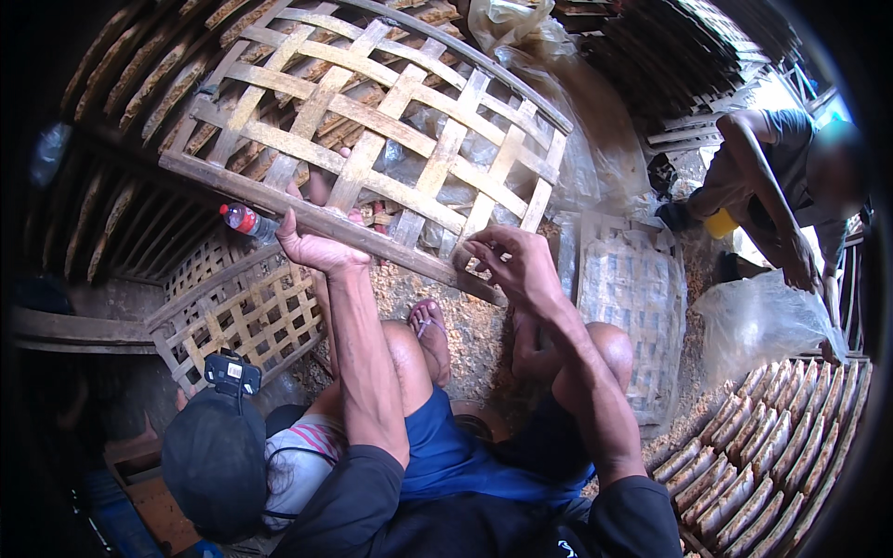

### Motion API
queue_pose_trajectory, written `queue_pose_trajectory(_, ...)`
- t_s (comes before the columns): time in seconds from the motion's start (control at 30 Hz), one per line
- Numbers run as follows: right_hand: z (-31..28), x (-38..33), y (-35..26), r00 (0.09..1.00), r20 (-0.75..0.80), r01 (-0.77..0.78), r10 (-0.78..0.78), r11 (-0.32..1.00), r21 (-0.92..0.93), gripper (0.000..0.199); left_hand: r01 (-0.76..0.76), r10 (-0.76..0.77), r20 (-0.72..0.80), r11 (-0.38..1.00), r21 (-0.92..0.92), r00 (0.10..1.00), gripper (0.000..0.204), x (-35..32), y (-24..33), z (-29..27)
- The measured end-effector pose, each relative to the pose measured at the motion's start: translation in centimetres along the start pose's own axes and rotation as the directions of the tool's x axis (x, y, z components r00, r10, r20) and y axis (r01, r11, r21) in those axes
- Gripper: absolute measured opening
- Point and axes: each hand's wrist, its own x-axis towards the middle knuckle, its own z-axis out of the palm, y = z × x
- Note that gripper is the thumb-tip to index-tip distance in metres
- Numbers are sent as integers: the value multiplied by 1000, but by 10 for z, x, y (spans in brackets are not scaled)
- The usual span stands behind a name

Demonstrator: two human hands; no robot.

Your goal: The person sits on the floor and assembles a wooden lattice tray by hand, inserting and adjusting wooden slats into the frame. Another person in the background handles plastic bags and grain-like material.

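A woven bamboo lattice tray (409, 258) with a wooden rim is tilted up in front of me. My left hand (321, 247) is closed around its near rim, left of the middle. Close to the near right corner, my right hand (514, 264) has its fingers curled and pinched against the lattice. Whatever those fingertips hold is too small to make out. Some skin shows through the slats just beyond my left hand; I cannot tell whose it is.
Another lattice tray (251, 312) leans at left beside a red-capped bottle (244, 220). A person in a dark cap (214, 465) sits close at my left. On the right, another person handles plastic sheeting (758, 321) above a rack of filled slats (772, 456). Crumbs cover the floor.
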Motion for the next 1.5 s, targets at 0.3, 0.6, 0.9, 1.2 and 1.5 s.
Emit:
queue_pose_trajectory(0.3,-18,6,-4,972,189,150,-137,987,-56,16,6,-9,26,993,115,1000,104,-2,-5,7)
queue_pose_trajectory(0.6,-104,-16,28,815,415,-372,405,914,-163,36,-40,40,12,999,31,999,94,0,-1,0)
queue_pose_trajectory(0.9,-67,-11,11,865,502,-5,0,1000,8,38,-47,47,23,999,25,999,92,3,0,-8)
queue_pose_trajectory(1.2,-86,-17,29,874,486,-4,-21,999,50,35,-79,79,-22,996,-46,997,95,9,1,-13)
queue_pose_trajectory(1.5,-106,-21,41,886,409,-199,217,976,-87,32,-61,60,-14,996,-61,998,95,7,-1,-12)
